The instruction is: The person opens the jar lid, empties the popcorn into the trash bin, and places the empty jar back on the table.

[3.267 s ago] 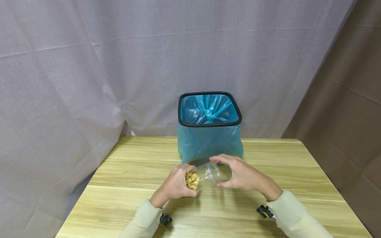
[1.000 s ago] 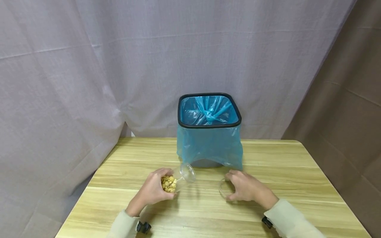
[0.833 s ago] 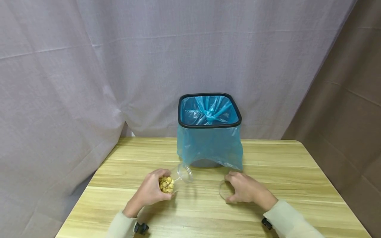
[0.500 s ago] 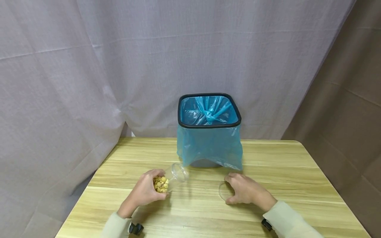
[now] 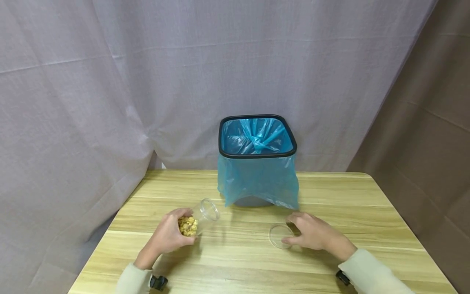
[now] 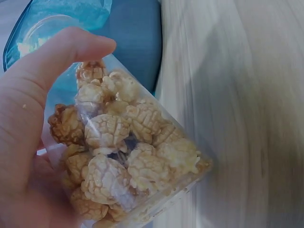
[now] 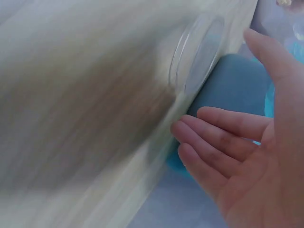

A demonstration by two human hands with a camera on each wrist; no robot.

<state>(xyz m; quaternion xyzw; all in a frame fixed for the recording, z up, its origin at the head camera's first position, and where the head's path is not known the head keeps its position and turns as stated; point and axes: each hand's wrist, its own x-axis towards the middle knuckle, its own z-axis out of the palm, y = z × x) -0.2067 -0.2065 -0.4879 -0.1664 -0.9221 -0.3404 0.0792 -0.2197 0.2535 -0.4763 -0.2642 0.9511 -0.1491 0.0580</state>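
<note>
My left hand grips a clear plastic jar that lies tilted, its open mouth pointing up and to the right. Caramel popcorn fills the bottom part of the jar; the left wrist view shows the popcorn close up behind the clear wall, with the thumb across the jar's side. A clear round lid lies flat on the table. Just right of it is my right hand, fingers apart and holding nothing. In the right wrist view the lid sits beyond the spread fingertips.
A bin with a black rim and a blue plastic bag lining stands at the back middle of the wooden table. Grey curtains hang behind, and a brown curtain is on the right.
The right hand has taken the lid off the jar, set it on the table and let go, drawing back right. The left hand has carried the jar left, away from the bin.
</note>
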